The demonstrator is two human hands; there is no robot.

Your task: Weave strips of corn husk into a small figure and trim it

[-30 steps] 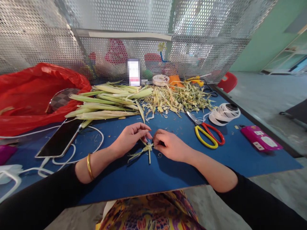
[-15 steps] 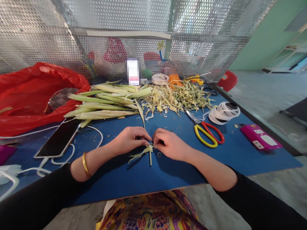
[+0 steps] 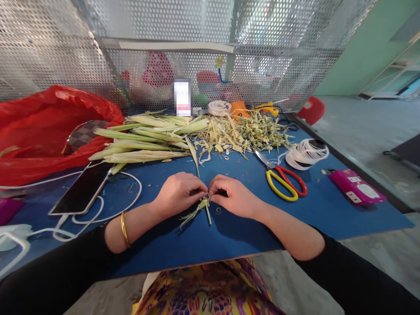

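At the middle of the table, my left hand (image 3: 181,190) and my right hand (image 3: 233,195) almost touch, thumbs and fingertips pinched. A thin white string seems to run between the fingertips, though little of it shows. Just below lies a small plaited piece of corn husk (image 3: 201,204), pale green, with loose ends pointing left and down; its top is partly hidden by my fingers. A long husk strip (image 3: 193,155) reaches from the pile behind toward my hands. On the table beside my right hand rests a small curl of string (image 3: 218,210).
Behind lie corn husks (image 3: 147,144) and a heap of dried scraps (image 3: 243,131). To the right are scissors (image 3: 282,179), a white string spool (image 3: 305,154) and a pink packet (image 3: 357,187). A phone (image 3: 82,188), white cable and red bag (image 3: 59,118) occupy the left.
My left forearm and bracelet have shifted slightly right, and my fingertips have drawn closer together. The plaited husk piece has moved a little to the right.
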